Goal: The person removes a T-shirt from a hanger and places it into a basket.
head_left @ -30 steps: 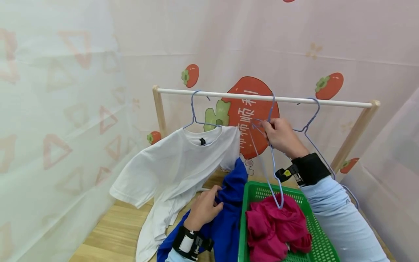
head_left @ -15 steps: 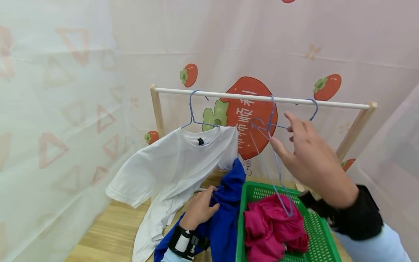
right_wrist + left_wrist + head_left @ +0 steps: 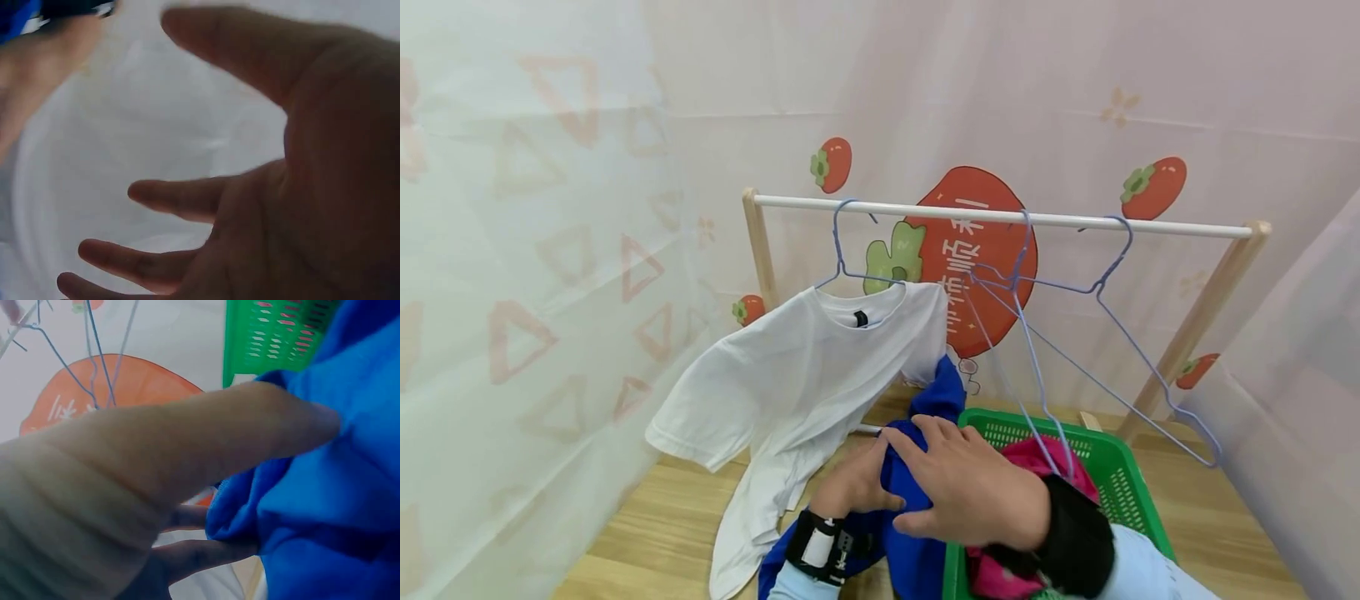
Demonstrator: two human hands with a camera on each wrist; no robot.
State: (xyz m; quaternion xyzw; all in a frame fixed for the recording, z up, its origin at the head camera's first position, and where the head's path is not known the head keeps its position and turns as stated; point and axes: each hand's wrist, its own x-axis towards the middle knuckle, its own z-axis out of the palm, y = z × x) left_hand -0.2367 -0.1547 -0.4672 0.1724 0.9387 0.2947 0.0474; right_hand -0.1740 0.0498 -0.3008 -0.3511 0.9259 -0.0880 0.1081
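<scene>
My left hand point(image 3: 850, 483) pinches a blue garment point(image 3: 917, 567); in the left wrist view the thumb lies over the blue cloth point(image 3: 337, 494) and fingers reach behind it. My right hand point(image 3: 973, 487) is just right of the left one, over the blue cloth, with fingers spread and nothing held; whether it touches the cloth I cannot tell. Left of both hands, a white T-shirt point(image 3: 820, 367) hangs on a blue wire hanger point(image 3: 838, 250). Two bare wire hangers, a middle one point(image 3: 1017, 271) and a right one point(image 3: 1112, 268), hang on the same rail.
The white rail point(image 3: 940, 212) runs between two wooden posts, the right post point(image 3: 1202, 325) leaning outward. A green basket point(image 3: 1120, 492) holding a crumpled pink garment point(image 3: 1018, 454) stands on the wooden surface point(image 3: 640, 533). The middle hanger's lower end dips over the basket. A printed curtain point(image 3: 737, 75) encloses the back.
My right hand has let go of the middle hanger, drawn back right, then come down left beside my left hand. My left hand has stayed on the blue garment.
</scene>
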